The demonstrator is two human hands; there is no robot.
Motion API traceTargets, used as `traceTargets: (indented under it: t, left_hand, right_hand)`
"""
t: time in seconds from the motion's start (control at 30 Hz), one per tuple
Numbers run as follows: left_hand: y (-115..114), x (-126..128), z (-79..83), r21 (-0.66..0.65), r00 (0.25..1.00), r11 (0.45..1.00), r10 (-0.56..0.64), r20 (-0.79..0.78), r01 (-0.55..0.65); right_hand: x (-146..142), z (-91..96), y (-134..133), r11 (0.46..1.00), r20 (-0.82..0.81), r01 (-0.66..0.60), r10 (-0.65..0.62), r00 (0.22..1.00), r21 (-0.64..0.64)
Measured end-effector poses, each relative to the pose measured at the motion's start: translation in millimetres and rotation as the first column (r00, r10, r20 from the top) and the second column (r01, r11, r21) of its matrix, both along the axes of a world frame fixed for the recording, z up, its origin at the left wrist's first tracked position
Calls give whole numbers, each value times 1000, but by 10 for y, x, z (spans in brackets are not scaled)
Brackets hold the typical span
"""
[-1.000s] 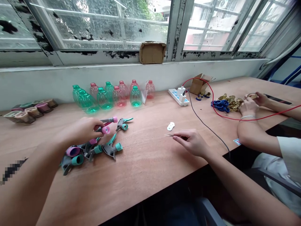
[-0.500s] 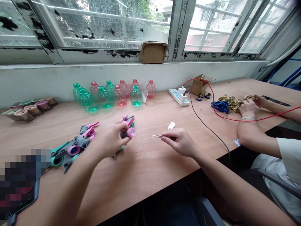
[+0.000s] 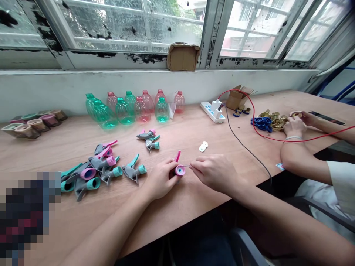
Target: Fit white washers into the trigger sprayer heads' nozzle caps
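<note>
Five green bottles [image 3: 124, 112] and five pink bottles [image 3: 179, 102] line the tabletop's [image 3: 180, 136] back edge. Near its front edge, the left hand's [image 3: 162, 181] grip is clamped on one pink-capped sprayer head [image 3: 180, 170]; the right hand [image 3: 212, 173] pinches one pair of tweezers [image 3: 186, 166], aimed at the cap.

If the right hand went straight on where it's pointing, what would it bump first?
The right hand would probably meet the pink-collared spray head in the left hand; depth is unclear.
</note>
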State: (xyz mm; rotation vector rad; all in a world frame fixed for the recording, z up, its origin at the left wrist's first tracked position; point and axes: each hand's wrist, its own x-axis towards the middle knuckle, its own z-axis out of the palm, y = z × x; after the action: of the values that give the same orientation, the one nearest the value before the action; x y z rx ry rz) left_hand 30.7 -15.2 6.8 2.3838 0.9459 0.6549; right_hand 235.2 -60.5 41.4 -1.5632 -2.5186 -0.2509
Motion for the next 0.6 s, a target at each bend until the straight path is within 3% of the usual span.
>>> traceTargets:
  t: [0.23,0.33,0.43,0.6]
  left_hand:
    - [9,-5,-76,35,1000,999,-3,-18,4]
    - [7,-22,-99,49,1000,999,-11,-18,12]
    - [10,-30,-93,43,1000,999,-23,-1,23]
    - [16,-23,-66,15,1000,1000,-28,14,28]
  right_hand:
    - [-96,98,-101,999,137,2,5,990,-49]
    - [-41,82,-32,994,34,0,4,999,-109]
    - [31,9,52,977,-145,-106,79,986,-187]
    - [51,-140,46,962,-325,-184,112,939,-200]
